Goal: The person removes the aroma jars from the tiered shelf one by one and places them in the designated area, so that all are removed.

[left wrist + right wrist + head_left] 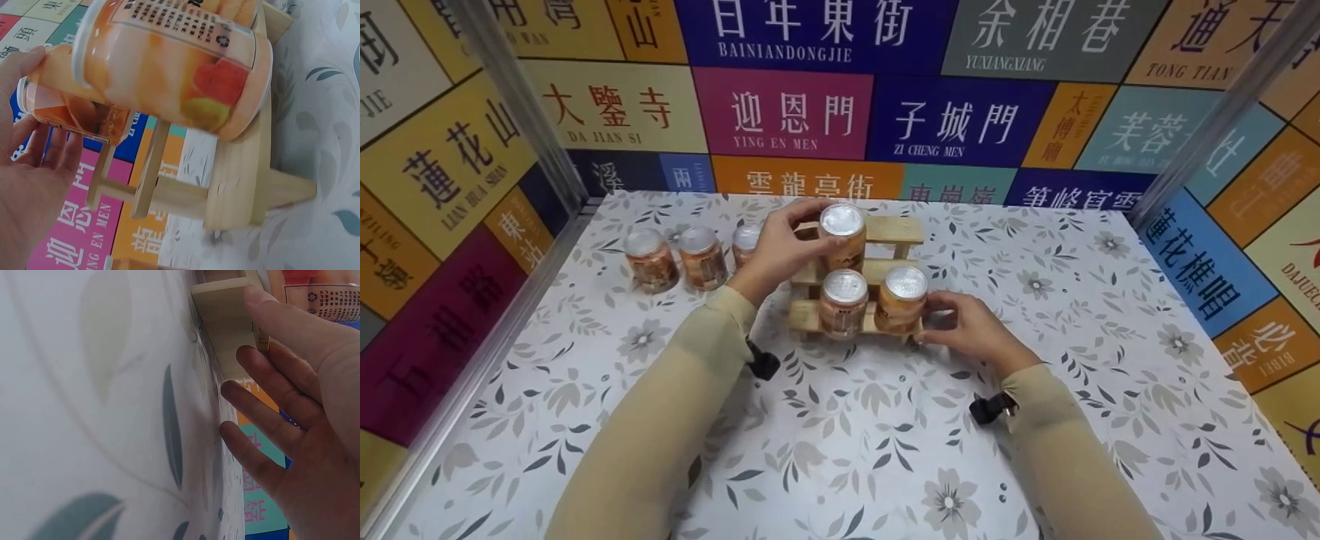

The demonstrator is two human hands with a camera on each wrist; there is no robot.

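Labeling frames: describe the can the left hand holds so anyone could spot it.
On the floral table stands a small wooden rack. The can sits on its upper tier, gripped by the left hand, alone above the two lower cans.

bright, even light with soft shadows; head view sharp with bowed edges, both wrist views blurred up close.

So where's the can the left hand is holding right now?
In the head view the can sits on the wooden rack's upper tier, gripped by the left hand, above two cans lower down.
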